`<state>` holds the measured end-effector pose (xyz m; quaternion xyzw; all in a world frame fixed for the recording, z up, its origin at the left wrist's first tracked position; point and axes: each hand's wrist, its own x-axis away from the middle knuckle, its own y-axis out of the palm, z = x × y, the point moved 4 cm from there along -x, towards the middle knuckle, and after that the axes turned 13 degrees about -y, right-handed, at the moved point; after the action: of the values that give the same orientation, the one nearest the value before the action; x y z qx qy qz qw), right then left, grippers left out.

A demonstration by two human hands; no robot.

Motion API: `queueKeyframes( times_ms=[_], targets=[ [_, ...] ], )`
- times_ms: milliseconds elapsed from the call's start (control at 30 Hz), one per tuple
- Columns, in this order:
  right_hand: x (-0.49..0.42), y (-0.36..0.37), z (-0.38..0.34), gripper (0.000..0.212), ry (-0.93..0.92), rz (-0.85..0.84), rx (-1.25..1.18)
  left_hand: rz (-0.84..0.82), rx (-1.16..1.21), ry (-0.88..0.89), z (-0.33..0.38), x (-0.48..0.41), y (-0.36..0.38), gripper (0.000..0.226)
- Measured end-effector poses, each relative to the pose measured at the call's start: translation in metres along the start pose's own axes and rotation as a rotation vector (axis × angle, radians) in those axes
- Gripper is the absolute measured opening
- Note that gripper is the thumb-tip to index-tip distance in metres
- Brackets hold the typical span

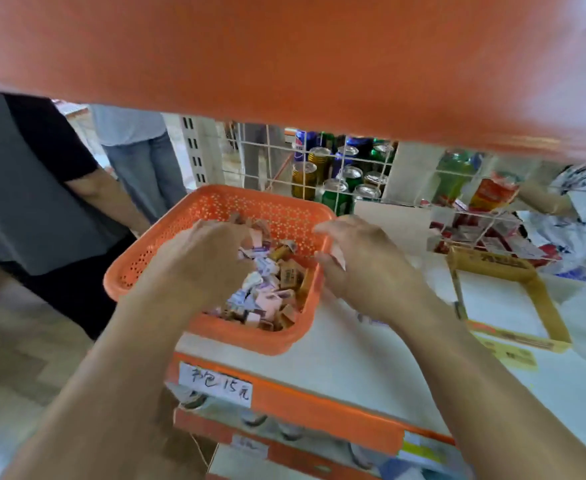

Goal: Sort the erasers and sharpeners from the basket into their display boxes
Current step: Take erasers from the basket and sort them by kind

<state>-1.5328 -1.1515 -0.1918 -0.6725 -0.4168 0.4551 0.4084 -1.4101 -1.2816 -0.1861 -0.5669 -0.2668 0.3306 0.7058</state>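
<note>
Our orange basket point(215, 202) sits on the left end of the white shelf point(353, 358), its walls pierced with small holes. It holds a loose heap of small wrapped pieces point(270, 289), white, pink, purple and tan. Blur keeps us from telling erasers from sharpeners. To the right, well apart from the basket, a yellow display box point(547, 313) lies on the same shelf, and inside its walls we see only plain white.

Our left hand point(201, 258) is down inside the basket, back upward, fingers bent into the far side of the heap and touching it. We cannot tell whether they have closed on any piece.

Our right hand point(364, 265) is at the basket's right rim, fingers half curled toward the heap. A small pale piece point(338, 256) shows at its fingertips, but the blur leaves us unsure whether it is pinched.

A handwritten price label point(215, 382) is stuck on the orange shelf edge below. Behind the basket, drink cans point(336, 174) stand behind a white wire grid point(277, 157). An orange shelf point(284, 57) overhangs the scene. A bystander in a grey shirt point(25, 185) stands at the left.
</note>
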Motion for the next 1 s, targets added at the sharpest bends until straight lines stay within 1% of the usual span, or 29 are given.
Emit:
queueKeyframes(
  times_ms=[33, 100, 200, 267, 333, 400, 467, 533, 567, 633, 700, 767, 800, 867, 933, 1000],
  targets=[
    [-0.009, 0.005, -0.008, 0.033, -0.029, -0.022, -0.008, -0.058, -0.043, -0.031, -0.012, -0.005, 0.002, 0.02],
    [-0.026, 0.018, -0.02, 0.03, -0.058, -0.103, -0.03, -0.192, -0.121, -0.042, -0.027, -0.011, 0.008, 0.025],
    [-0.044, 0.037, -0.031, 0.028, -0.079, -0.294, -0.028, -0.34, -0.146, -0.007, -0.033, -0.014, 0.023, 0.033],
    [-0.051, 0.052, -0.037, 0.018, -0.116, -0.431, 0.005, -0.347, -0.12, 0.033, -0.032, -0.016, 0.031, 0.028],
    [-0.055, 0.064, -0.039, 0.009, -0.118, -0.513, 0.024, -0.319, -0.084, 0.03, -0.032, -0.018, 0.037, 0.016],
    [-0.057, 0.068, -0.038, 0.012, -0.111, -0.552, 0.021, -0.289, -0.025, 0.012, -0.033, -0.021, 0.039, 0.009],
    [-0.058, 0.068, -0.036, 0.023, -0.117, -0.578, 0.021, -0.253, 0.025, 0.025, -0.035, -0.022, 0.039, 0.007],
    [-0.058, 0.068, -0.034, 0.029, -0.123, -0.582, 0.01, -0.223, 0.044, 0.036, -0.038, -0.023, 0.037, 0.002],
    [-0.058, 0.069, -0.033, 0.028, -0.124, -0.576, 0.007, -0.216, 0.051, 0.039, -0.038, -0.024, 0.036, 0.005],
    [-0.058, 0.071, -0.031, 0.02, -0.129, -0.551, 0.003, -0.224, 0.069, 0.041, -0.041, -0.027, 0.035, 0.014],
    [-0.057, 0.072, -0.03, 0.013, -0.115, -0.515, -0.019, -0.268, 0.07, 0.048, -0.046, -0.031, 0.035, 0.02],
    [-0.055, 0.07, -0.03, 0.009, -0.088, -0.473, -0.045, -0.294, 0.073, 0.061, -0.051, -0.034, 0.032, 0.018],
    [-0.055, 0.069, -0.03, 0.009, -0.079, -0.443, -0.054, -0.282, 0.081, 0.058, -0.052, -0.035, 0.03, 0.02],
    [-0.055, 0.069, -0.03, 0.013, -0.051, -0.384, -0.071, -0.229, 0.102, 0.031, -0.057, -0.039, 0.028, 0.025],
    [-0.055, 0.071, -0.028, 0.022, -0.022, -0.34, -0.049, -0.183, 0.117, 0.032, -0.056, -0.043, 0.028, 0.023],
    [-0.056, 0.073, -0.026, 0.03, -0.009, -0.268, -0.019, -0.191, 0.105, 0.065, -0.049, -0.047, 0.032, 0.032]
  ],
)
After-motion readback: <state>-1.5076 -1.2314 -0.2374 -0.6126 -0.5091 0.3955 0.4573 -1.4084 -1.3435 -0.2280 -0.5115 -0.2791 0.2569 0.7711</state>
